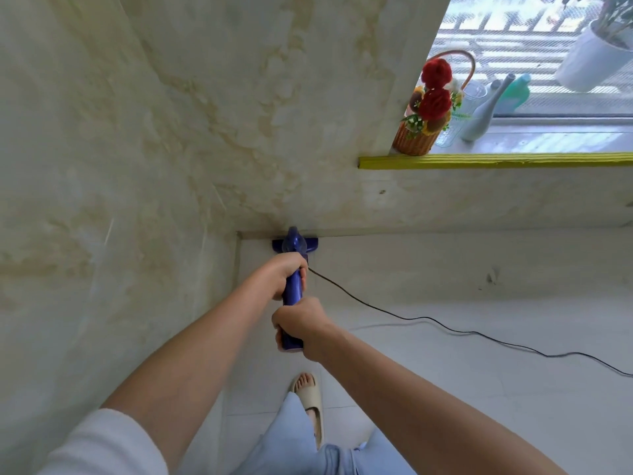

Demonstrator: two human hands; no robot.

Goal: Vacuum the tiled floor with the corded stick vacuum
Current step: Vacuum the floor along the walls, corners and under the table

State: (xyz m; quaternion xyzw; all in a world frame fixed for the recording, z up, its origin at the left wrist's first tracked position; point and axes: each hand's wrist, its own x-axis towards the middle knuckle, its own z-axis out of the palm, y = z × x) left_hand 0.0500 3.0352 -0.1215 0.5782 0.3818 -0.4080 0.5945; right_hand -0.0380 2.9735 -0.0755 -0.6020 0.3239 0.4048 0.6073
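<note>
On the window ledge [513,140], edged with a yellow strip [479,162], a woven basket [416,142] with a looped handle stands at the left end, against the wall; it holds red flowers [435,87] with some yellow and green among them. Just beside it to the right stands a clear glass container [455,128] — what is in it cannot be made out — then a pale grey bottle [484,113] with a long neck and a teal bottle [513,94] behind it. At the far right a white pot [589,60] carries a leafy plant [613,15].

Both hands are wrapped around the blue stick vacuum [293,289]. The left hand [289,274] grips the body higher up, fingers curled round it; the right hand [299,323] grips the handle end nearer the person, knuckles up. Both forearms are bare, with a white sleeve [102,443] at the left elbow.

The vacuum's floor head [295,246] sits on the pale tiled floor [479,354], right in the corner where the marbled wall [154,149] at the left meets the wall under the ledge — its front edge is touching or nearly touching the skirting. A dark cord [428,318] leaves the vacuum near the left hand and trails across the tiles to the right edge of view.

Below the hands, a foot in a beige slide sandal [313,402] stands on the floor, with light blue trousers [294,440] above it.
</note>
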